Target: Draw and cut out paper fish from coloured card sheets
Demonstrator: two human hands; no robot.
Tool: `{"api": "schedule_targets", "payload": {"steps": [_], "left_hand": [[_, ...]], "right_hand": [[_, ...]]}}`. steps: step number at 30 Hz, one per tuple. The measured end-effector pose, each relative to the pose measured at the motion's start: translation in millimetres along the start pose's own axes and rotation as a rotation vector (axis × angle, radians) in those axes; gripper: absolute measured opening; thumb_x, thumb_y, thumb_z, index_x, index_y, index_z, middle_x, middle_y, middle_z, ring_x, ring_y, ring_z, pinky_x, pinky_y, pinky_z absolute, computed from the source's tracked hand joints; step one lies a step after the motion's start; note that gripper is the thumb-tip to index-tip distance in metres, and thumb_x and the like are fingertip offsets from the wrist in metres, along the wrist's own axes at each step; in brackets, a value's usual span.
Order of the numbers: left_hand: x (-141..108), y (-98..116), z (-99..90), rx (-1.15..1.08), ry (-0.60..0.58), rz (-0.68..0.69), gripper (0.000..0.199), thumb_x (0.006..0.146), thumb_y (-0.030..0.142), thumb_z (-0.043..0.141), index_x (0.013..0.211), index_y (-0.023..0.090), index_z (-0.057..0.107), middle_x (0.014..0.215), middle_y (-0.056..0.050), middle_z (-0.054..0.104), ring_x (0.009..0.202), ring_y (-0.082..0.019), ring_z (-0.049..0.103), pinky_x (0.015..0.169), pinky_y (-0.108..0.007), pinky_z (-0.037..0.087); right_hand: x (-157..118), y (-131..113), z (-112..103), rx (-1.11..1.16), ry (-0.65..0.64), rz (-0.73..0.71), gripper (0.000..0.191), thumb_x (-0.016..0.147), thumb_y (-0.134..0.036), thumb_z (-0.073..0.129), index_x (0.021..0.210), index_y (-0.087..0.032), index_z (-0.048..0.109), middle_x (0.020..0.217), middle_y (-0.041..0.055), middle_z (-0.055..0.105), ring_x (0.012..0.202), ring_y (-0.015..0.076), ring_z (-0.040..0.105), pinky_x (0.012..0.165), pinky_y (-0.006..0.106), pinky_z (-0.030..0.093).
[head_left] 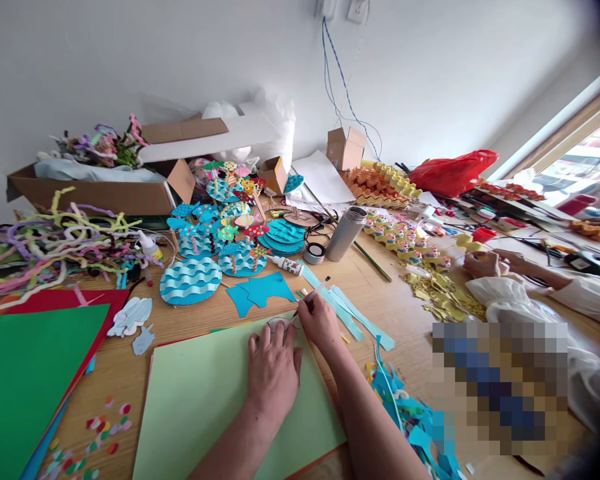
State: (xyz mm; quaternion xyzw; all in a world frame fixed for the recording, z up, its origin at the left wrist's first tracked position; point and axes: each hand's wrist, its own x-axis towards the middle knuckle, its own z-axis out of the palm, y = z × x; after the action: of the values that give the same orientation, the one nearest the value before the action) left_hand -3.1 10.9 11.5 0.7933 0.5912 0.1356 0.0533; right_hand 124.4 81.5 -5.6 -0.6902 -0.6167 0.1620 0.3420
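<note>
The left hand (275, 363) lies flat, fingers spread, over a small cutout (277, 321) at the pale green sheet's (195, 393) one o'clock. The right hand (321, 323), at the left hand's two o'clock, grips a pen (322, 287).

We can read no words, brands or numbers. We see fine print on the label (294, 267) of the small white bottle (282, 263) lying by the blue paper shapes (270, 291), and a dark mark on the small cardboard box (278, 176), both too small to make out.
</note>
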Motion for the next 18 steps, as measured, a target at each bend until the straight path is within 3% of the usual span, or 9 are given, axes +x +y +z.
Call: {"api": "schedule_targets", "payload": {"steps": [18], "left_hand": [[-0.2,-0.7,0.3,0.014,0.023,-0.003,0.034,0.092,0.033,0.043,0.124,0.026,0.053,0.122,-0.006,0.055,0.106,-0.026,0.046,0.084,-0.043,0.039]], "right_hand": [[0.3,2.1,0.6,-0.027,0.030,-0.022,0.012,0.081,-0.029,0.045,0.076,-0.020,0.051,0.059,-0.0010,0.057,0.056,0.0161,0.053,0.054,0.026,0.034]]}}
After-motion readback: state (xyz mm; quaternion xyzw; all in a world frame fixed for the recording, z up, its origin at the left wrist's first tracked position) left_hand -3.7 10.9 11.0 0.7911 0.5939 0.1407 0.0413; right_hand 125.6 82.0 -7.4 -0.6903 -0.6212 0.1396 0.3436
